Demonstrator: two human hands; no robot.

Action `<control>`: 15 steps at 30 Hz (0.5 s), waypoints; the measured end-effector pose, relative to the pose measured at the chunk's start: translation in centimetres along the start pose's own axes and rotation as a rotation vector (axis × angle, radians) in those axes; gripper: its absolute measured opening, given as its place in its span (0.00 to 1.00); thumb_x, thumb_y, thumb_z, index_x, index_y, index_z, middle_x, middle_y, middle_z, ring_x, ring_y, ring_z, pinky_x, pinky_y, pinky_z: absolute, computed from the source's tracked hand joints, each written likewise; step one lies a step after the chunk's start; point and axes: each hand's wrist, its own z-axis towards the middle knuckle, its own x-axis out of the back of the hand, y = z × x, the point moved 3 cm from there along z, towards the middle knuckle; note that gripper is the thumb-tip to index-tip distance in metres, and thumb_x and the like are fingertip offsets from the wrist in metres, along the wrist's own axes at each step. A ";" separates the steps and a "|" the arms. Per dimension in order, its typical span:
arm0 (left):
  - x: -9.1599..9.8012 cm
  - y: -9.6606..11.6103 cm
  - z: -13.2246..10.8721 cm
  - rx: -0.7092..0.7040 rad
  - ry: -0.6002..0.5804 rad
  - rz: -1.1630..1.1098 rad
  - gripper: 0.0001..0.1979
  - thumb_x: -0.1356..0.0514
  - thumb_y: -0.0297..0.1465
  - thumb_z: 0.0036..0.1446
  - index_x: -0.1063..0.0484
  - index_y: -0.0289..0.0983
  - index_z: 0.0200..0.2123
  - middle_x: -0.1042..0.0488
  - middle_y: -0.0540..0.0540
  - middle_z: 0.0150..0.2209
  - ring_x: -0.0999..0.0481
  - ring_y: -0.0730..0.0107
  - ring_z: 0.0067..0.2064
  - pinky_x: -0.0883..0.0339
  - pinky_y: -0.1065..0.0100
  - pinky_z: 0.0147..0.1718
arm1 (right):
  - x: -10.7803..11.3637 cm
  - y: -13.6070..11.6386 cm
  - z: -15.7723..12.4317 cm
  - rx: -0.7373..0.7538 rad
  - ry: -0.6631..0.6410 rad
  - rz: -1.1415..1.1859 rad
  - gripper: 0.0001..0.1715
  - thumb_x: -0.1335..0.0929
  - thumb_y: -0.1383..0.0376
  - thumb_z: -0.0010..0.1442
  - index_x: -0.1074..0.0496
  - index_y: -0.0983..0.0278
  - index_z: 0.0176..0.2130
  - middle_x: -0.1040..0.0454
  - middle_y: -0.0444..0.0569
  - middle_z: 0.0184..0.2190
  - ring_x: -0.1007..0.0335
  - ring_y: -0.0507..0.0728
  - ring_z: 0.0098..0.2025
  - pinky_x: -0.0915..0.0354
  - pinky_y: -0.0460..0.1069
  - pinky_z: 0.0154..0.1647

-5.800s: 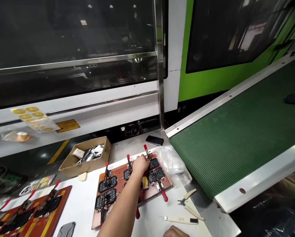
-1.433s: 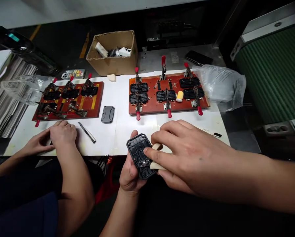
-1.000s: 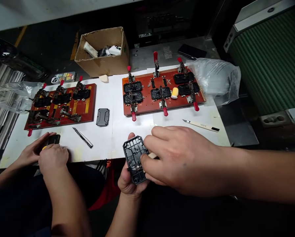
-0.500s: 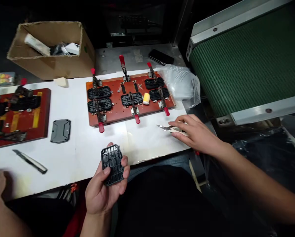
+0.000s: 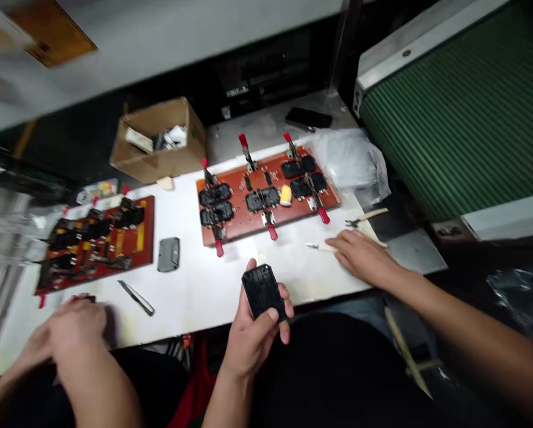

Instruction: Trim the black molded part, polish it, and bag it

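My left hand [image 5: 252,336] grips a black plastic cover [image 5: 263,291] over the near edge of the white table [image 5: 195,285]. My right hand [image 5: 359,255] lies flat on the table to the right, its fingers on the cream handle of a small knife [image 5: 317,246] whose blade points left. Cream-handled cutters [image 5: 364,219] rest just beyond that hand. Behind them stands a red clamp board [image 5: 266,196] with several black covers, red-tipped toggle clamps and a small yellow piece.
A co-worker's two hands [image 5: 72,324] work at the near left, next to a knife [image 5: 135,297]. A second red board [image 5: 94,241], a loose grey cover [image 5: 169,254], a cardboard box [image 5: 159,139], a plastic bag [image 5: 350,163], a phone [image 5: 308,117] and a green conveyor [image 5: 453,113] surround the table.
My right hand left the cover and went out to the knife on the table at the right. My left hand turned the cover from its ribbed inner side to its smooth side.
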 end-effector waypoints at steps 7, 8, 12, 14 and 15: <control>-0.1 13.2 4.0 -0.708 0.380 0.526 0.43 0.35 0.31 0.66 0.57 0.56 0.74 0.27 0.44 0.48 0.23 0.64 0.43 0.25 0.70 0.31 | -4.1 -2.5 0.4 -0.064 0.131 0.258 0.18 0.39 0.66 0.69 0.26 0.55 0.53 0.25 0.52 0.45 0.23 0.63 0.46 0.25 0.59 0.48; -0.5 16.5 5.1 -0.845 0.459 0.647 0.44 0.36 0.31 0.66 0.59 0.55 0.75 0.27 0.44 0.49 0.22 0.64 0.44 0.24 0.69 0.33 | -4.3 -2.5 0.5 -0.078 0.158 0.281 0.18 0.39 0.66 0.69 0.26 0.54 0.52 0.25 0.52 0.45 0.22 0.63 0.46 0.25 0.60 0.48; -0.6 28.8 11.4 -0.937 0.840 1.158 0.46 0.41 0.33 0.70 0.72 0.48 0.76 0.25 0.38 0.58 0.19 0.60 0.48 0.23 0.61 0.44 | -4.3 -2.7 0.6 -0.115 0.187 0.345 0.16 0.39 0.65 0.68 0.26 0.54 0.50 0.25 0.52 0.45 0.22 0.64 0.47 0.26 0.60 0.49; 0.3 33.0 14.5 -0.827 0.907 1.236 0.45 0.34 0.34 0.65 0.56 0.35 0.76 0.23 0.32 0.55 0.19 0.51 0.50 0.25 0.53 0.51 | -4.0 -2.8 0.6 -0.118 0.163 0.381 0.17 0.39 0.64 0.68 0.25 0.56 0.50 0.25 0.52 0.45 0.23 0.64 0.47 0.27 0.60 0.49; 0.7 34.4 15.6 -0.781 0.935 1.274 0.39 0.35 0.37 0.66 0.47 0.33 0.73 0.24 0.32 0.56 0.19 0.51 0.52 0.26 0.50 0.53 | -3.8 -2.9 0.6 -0.114 0.154 0.403 0.17 0.39 0.64 0.68 0.24 0.56 0.50 0.24 0.52 0.45 0.23 0.63 0.47 0.27 0.59 0.50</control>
